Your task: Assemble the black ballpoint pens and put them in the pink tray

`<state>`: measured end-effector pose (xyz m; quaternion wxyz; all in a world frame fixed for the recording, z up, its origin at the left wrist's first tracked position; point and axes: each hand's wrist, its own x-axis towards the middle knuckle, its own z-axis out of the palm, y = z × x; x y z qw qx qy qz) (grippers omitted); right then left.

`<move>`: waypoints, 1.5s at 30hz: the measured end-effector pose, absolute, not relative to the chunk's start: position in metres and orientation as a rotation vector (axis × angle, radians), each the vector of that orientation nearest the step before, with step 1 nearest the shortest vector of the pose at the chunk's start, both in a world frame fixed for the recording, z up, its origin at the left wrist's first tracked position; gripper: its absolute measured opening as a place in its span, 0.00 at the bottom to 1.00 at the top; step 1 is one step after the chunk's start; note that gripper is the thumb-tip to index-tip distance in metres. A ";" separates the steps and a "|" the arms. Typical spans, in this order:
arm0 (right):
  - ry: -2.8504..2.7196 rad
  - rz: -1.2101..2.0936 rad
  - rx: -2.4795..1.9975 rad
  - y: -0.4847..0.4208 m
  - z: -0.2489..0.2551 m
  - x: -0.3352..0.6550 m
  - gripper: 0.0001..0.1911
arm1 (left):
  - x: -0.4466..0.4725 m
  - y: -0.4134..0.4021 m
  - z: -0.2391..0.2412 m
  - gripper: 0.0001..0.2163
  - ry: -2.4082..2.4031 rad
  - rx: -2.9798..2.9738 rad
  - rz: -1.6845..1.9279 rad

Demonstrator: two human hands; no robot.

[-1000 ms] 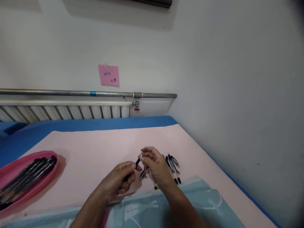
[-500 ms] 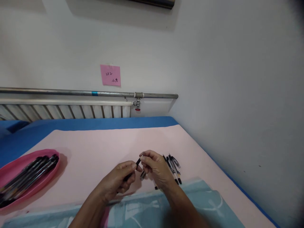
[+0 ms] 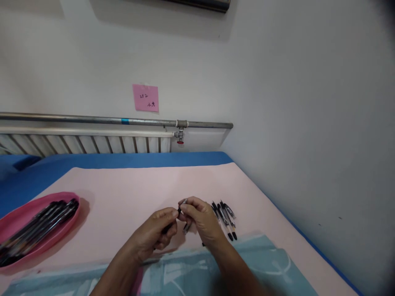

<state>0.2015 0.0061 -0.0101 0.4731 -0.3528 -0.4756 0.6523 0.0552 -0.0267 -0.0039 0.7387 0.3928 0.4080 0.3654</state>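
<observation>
Above the pink sheet, my left hand is closed around the dark barrel of a pen, which tilts up and to the right. My right hand pinches the pen's upper end, where a small silvery tip shows between thumb and fingers. Most of the barrel is hidden inside my left palm. A clear pen cap or pen end lies below my right fingers, partly covered. Beside my right wrist, several black-and-clear pens rest loosely on the sheet.
At the left stands a pink oval basket holding many dark pens. A teal patterned cloth lies along the near edge. Behind the table run a metal pipe and a radiator; a wall borders the right side.
My right fingers have shifted slightly down along the pen towards my left hand, and the silvery tip now shows above them. The view has moved a little.
</observation>
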 end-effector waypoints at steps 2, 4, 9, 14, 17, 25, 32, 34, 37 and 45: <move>-1.176 1.575 -0.900 0.007 -0.012 0.202 0.09 | 0.055 -0.027 -0.005 0.14 0.900 0.862 0.798; -1.155 1.608 -0.880 0.008 -0.014 0.202 0.10 | 0.055 -0.027 -0.007 0.14 0.894 0.849 0.799; -1.203 1.539 -0.901 0.009 -0.014 0.203 0.10 | 0.056 -0.028 -0.007 0.14 0.910 0.878 0.792; -1.234 1.451 -0.999 0.009 -0.015 0.203 0.12 | 0.057 -0.027 -0.006 0.16 0.956 0.879 0.799; -1.258 1.512 -0.927 0.009 -0.015 0.204 0.13 | 0.055 -0.027 -0.005 0.16 0.947 0.878 0.809; -1.320 1.351 -1.044 0.008 -0.014 0.203 0.12 | 0.057 -0.028 -0.004 0.16 0.985 0.932 0.807; -1.270 1.464 -0.984 0.011 -0.018 0.205 0.11 | 0.057 -0.029 -0.002 0.16 0.983 0.967 0.820; -1.257 1.527 -0.927 0.011 -0.018 0.206 0.13 | 0.057 -0.028 -0.003 0.16 0.966 0.944 0.823; -1.253 1.534 -0.929 0.010 -0.017 0.206 0.13 | 0.057 -0.028 -0.004 0.17 0.966 0.939 0.827; -1.263 1.509 -0.940 0.008 -0.015 0.205 0.13 | 0.057 -0.029 -0.004 0.17 0.969 0.938 0.824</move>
